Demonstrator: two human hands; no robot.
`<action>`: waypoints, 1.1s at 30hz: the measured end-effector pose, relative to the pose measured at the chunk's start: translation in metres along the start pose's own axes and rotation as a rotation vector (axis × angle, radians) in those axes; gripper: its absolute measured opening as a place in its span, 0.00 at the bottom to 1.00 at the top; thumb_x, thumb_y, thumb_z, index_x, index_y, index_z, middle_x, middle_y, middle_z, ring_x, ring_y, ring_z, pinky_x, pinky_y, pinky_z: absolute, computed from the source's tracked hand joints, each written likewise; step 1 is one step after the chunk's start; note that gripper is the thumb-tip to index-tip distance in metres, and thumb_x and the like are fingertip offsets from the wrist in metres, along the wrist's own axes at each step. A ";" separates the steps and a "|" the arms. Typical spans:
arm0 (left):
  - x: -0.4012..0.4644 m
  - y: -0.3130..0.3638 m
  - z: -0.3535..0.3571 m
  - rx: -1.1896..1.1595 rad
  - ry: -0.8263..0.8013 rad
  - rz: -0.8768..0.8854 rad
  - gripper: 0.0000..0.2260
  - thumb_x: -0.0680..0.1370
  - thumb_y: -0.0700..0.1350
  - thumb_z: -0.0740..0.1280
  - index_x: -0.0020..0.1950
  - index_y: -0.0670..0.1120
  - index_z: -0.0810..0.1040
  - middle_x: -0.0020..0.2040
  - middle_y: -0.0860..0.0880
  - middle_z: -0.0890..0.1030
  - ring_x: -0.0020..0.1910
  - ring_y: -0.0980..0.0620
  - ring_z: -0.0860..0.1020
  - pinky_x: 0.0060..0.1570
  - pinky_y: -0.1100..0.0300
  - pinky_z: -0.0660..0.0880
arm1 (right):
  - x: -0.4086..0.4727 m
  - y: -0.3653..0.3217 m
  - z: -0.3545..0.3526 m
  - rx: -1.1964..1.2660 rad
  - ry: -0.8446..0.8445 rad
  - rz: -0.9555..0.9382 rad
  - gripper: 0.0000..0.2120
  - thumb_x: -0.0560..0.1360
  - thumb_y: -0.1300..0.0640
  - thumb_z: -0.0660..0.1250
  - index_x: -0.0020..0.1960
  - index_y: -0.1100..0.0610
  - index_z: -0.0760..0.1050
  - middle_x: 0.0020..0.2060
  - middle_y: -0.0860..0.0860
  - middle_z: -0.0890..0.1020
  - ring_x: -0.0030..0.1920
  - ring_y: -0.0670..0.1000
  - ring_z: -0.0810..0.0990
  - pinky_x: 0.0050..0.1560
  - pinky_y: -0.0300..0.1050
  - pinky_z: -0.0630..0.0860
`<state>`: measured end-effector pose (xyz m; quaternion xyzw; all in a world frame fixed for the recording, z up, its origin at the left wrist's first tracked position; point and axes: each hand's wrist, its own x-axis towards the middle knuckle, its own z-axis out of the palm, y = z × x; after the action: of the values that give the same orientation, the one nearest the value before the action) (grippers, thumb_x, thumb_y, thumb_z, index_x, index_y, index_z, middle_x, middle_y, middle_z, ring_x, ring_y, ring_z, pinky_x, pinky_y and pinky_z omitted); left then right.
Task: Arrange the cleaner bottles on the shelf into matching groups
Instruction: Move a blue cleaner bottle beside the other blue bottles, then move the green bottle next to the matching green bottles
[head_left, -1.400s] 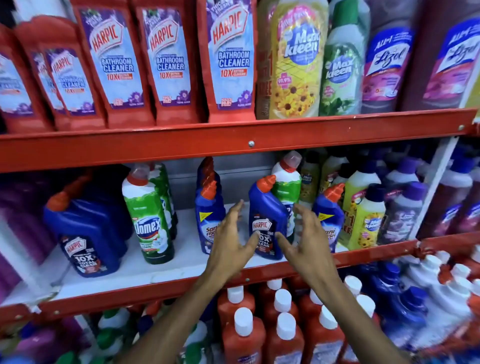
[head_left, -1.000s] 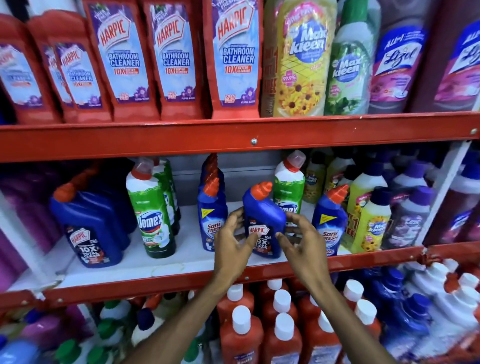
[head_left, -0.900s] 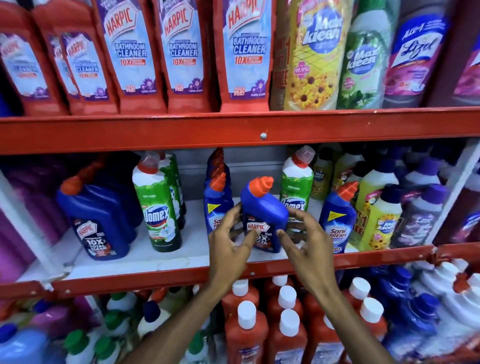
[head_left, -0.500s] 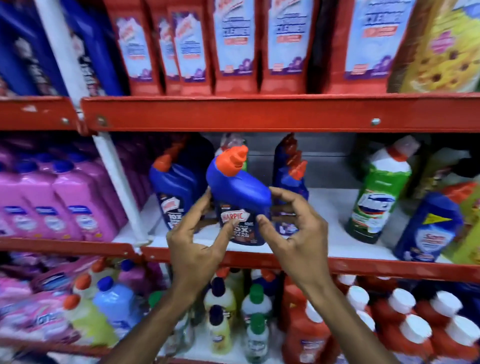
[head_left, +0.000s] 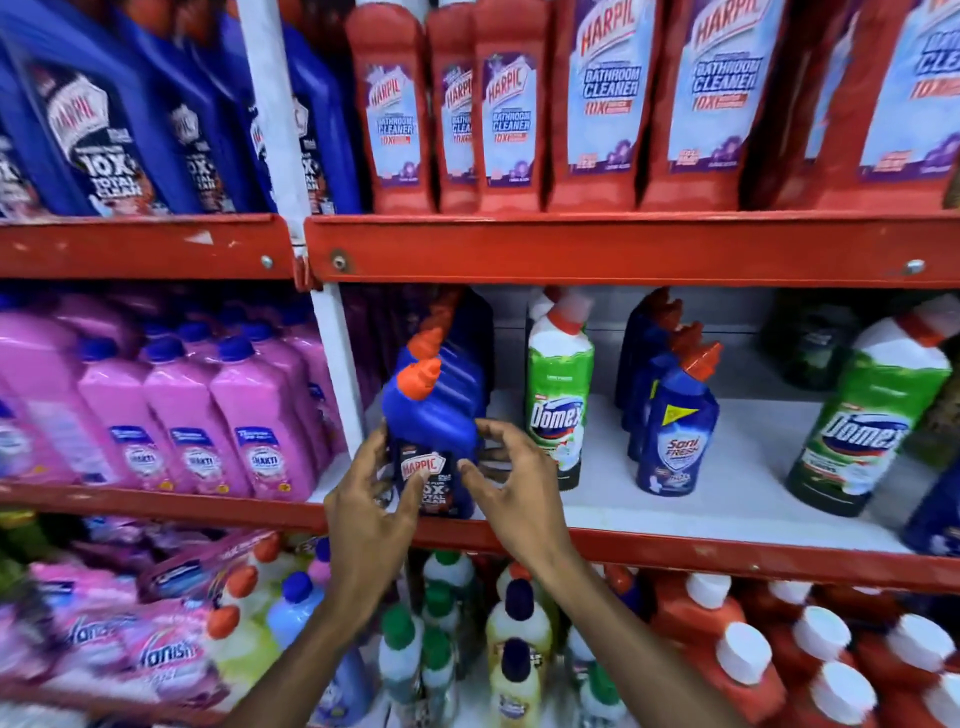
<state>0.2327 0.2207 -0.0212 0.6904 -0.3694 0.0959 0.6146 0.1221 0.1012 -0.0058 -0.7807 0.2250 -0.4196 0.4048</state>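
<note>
Your left hand (head_left: 371, 501) and right hand (head_left: 517, 491) both grasp the blue Harpic bottle (head_left: 431, 415), thumbs on its label. It stands upright at the left end of the middle shelf (head_left: 753, 506), directly before the matching blue bottles (head_left: 467, 364) and left of a Domex bottle (head_left: 558, 405).

- Single head-worn wide-angle camera; faces the red shelving rack (head_left: 623, 249) nearly square-on, pitched slightly down.
- Close range: both forearms (head_left: 639, 649) enter from the bottom edge; left hand (head_left: 363, 509) and right hand (head_left: 519, 493), on the blue Harpic bottle (head_left: 431, 426), sit just left of frame centre.
- Middle shelf (head_left: 727, 504) at mid-frame; top-tier bottles (head_left: 602, 104) cropped at the upper edge; bottom-tier caps (head_left: 743, 649) seen from above.
</note>
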 end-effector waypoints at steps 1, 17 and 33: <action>0.002 -0.001 0.000 0.003 -0.010 -0.006 0.28 0.74 0.47 0.74 0.73 0.55 0.71 0.59 0.65 0.81 0.51 0.68 0.83 0.55 0.47 0.84 | 0.001 0.000 0.002 -0.009 -0.010 0.000 0.21 0.73 0.56 0.73 0.66 0.52 0.76 0.58 0.50 0.82 0.51 0.46 0.83 0.52 0.51 0.84; -0.027 0.048 0.057 0.526 -0.010 0.655 0.35 0.75 0.49 0.71 0.79 0.45 0.63 0.81 0.37 0.61 0.82 0.36 0.59 0.76 0.33 0.62 | -0.041 0.016 -0.130 -0.777 0.254 -0.303 0.34 0.75 0.54 0.66 0.79 0.56 0.61 0.80 0.57 0.60 0.81 0.59 0.54 0.78 0.59 0.60; -0.075 0.152 0.258 0.312 -0.334 0.807 0.30 0.77 0.49 0.68 0.78 0.46 0.66 0.80 0.42 0.67 0.79 0.43 0.66 0.77 0.45 0.64 | -0.061 0.087 -0.299 -0.628 0.377 0.052 0.35 0.79 0.58 0.63 0.81 0.55 0.50 0.82 0.53 0.52 0.80 0.53 0.56 0.69 0.39 0.64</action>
<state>0.0013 0.0173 -0.0056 0.5817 -0.6836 0.2693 0.3490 -0.1625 -0.0384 -0.0103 -0.7700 0.4330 -0.4561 0.1075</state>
